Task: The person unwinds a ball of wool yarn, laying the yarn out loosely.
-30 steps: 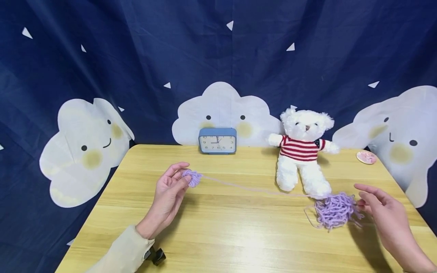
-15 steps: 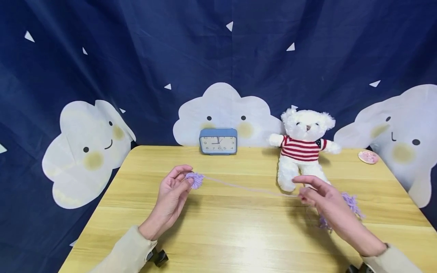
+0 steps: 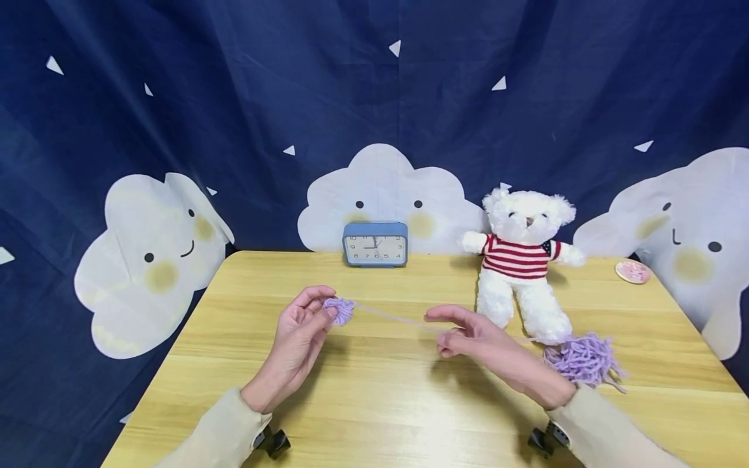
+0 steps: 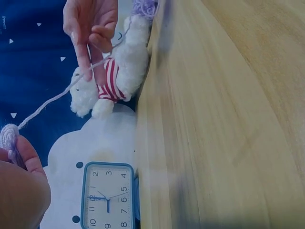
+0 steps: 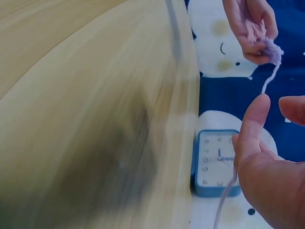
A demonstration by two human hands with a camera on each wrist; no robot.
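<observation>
In the head view my left hand (image 3: 298, 338) pinches a small wound bundle of purple yarn (image 3: 341, 311) between thumb and fingers, above the left half of the table. From it a thin strand (image 3: 398, 318) runs right to my right hand (image 3: 486, 341). There the strand passes through the hand, by the curled fingers, while the index finger (image 3: 450, 313) reaches out. In the right wrist view the thumb (image 5: 256, 114) and index tip stand apart. Beyond the hand, the strand leads back to a loose purple yarn heap (image 3: 588, 361) on the table.
A white teddy bear (image 3: 521, 260) in a striped shirt sits at the back right, its foot by the yarn heap. A blue clock (image 3: 375, 246) stands at the table's (image 3: 263, 266) back edge. A pink round disc (image 3: 632, 272) lies far right. Behind hangs a dark blue curtain (image 3: 246, 97).
My right hand has moved left from beside the yarn heap along the strand towards my left hand, uncovering the heap again. The left hand keeps its pinch, shifting slightly right in view.
</observation>
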